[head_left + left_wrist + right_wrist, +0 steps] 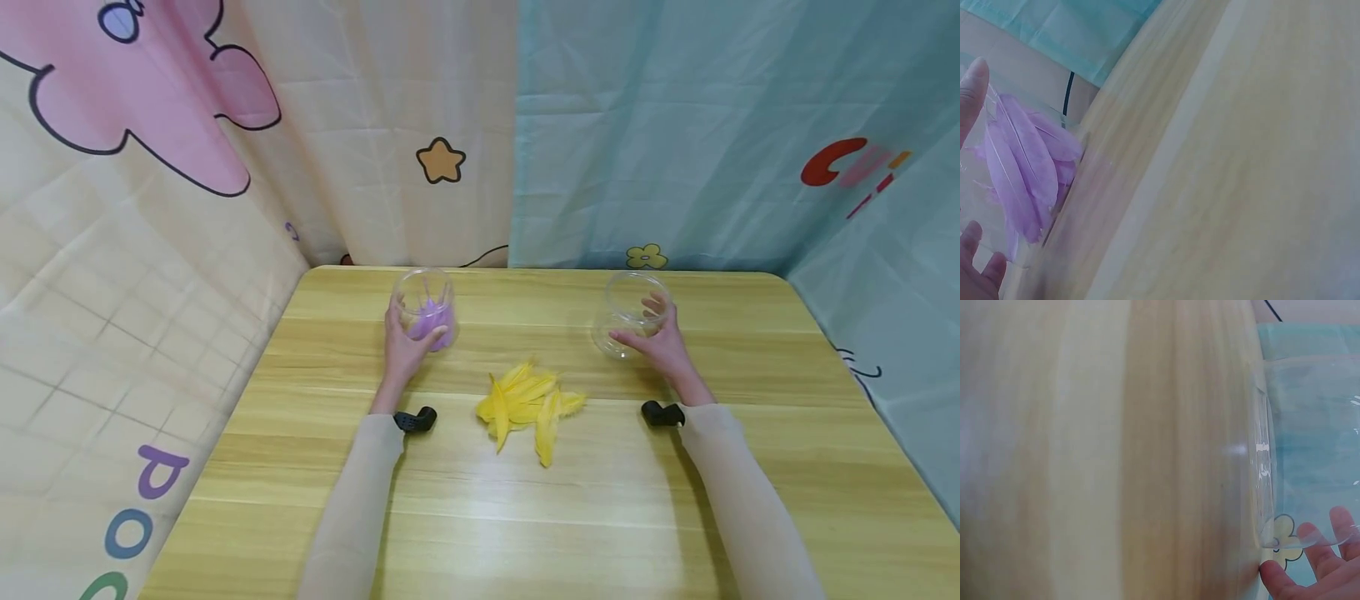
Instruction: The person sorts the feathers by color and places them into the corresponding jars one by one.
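Note:
My left hand (405,350) grips a transparent round tub (447,297), thumb on the near side and fingers around its left. Inside the tub lie several purple feathers (1025,156), leaning against the wall. On the right, a second transparent tub (609,329) stands on the table with no feathers seen in it. My right hand (664,343) holds it from the right, its thumb across the front; some fingers (1319,553) show by the tub wall in the right wrist view. Between the hands and nearer to me, a loose pile of yellow feathers (522,400) lies on the table.
The wooden table (480,533) ends at a back edge just beyond both tubs. Printed curtains (450,92) hang behind it and along both sides. Each wrist bears a small black device, the left one (416,420) and the right one (662,413).

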{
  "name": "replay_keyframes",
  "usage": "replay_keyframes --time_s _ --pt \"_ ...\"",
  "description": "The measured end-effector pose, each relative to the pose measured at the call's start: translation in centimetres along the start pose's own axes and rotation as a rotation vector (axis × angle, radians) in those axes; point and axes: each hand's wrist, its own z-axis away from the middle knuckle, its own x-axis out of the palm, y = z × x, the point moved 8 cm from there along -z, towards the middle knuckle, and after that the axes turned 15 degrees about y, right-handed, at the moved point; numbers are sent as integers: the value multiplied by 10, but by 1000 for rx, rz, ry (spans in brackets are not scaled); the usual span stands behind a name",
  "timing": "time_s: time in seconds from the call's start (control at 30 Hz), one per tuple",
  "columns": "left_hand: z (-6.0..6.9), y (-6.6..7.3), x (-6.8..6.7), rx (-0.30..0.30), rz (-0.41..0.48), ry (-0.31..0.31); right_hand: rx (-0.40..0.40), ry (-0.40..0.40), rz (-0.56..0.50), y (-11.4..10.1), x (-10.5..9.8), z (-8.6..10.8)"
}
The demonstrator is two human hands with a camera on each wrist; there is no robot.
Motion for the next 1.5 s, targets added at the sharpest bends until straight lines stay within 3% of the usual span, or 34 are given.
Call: replay_keyframes --time_s 0.2,0.33,0.43,0.6,0.7,0.77,0.83,0.87,0.93,1.07,1.17,1.3,1.5 --pt "4 -6 0 -46 -11 -18 -12 -7 -30 -16 1 8" --pt "7 -4 -6 -28 -24 15 -10 -6 -22 -4 1 3" --pt "9 8 -17 63 -4 107 -14 2 -4 7 1 -3" --pt "21 40 -38 273 43 339 -30 19 -1 11 1 -5" --pt "36 65 -35 379 34 366 -27 14 -17 7 1 -3" --pt "47 83 -25 440 31 311 -25 6 -23 -2 0 0" --pt "59 102 -7 494 27 210 -19 -2 -22 -11 1 5" --pt "65 109 3 492 27 136 -15 -5 -20 -15 1 7" --pt "75 119 27 459 -2 -38 -12 -10 -14 -20 1 10" --pt "95 121 74 306 -125 -397 -6 -19 -19 -21 2 11" --pt "108 121 100 284 -214 -581 -7 -22 -29 -23 2 11" --pt "118 118 122 341 -353 -674 -7 -23 -34 -25 1 12" --pt "123 112 136 410 -517 -661 -6 -26 -19 -18 1 8"
